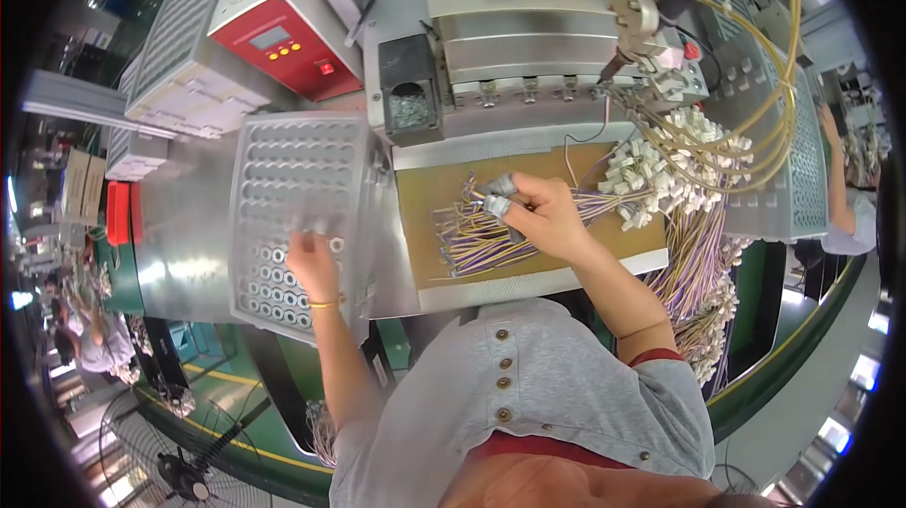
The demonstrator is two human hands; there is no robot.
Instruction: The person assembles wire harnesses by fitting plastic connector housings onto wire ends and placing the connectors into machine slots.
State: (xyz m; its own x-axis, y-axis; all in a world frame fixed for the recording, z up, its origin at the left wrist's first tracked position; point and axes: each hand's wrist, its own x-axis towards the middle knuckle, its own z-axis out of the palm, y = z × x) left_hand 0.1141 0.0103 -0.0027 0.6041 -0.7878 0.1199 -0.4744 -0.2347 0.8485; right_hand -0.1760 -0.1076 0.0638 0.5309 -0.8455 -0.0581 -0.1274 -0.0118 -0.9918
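My left hand [313, 267] reaches down into a translucent plastic tray [363, 215] at the left. Its fingers look drawn together among the white ring-shaped parts [276, 277] in the tray's near rows; anything between the fingertips is hidden. My right hand [552, 215] is over a brown board [420, 196], with grey covers on the thumb and forefinger. These two are pinched on a thin wire near the loose ends of a bundle of purple, yellow and white wires [472, 248]. White connectors [651, 173] end the bundle at the right.
A red-fronted control box [302, 55] stands behind the tray. At the back of the board is a metal machine [528, 41] with a black box [410, 83] beside it. Yellowish tubes [783, 83] hang at the right, above more wires [694, 262] draped over the table edge.
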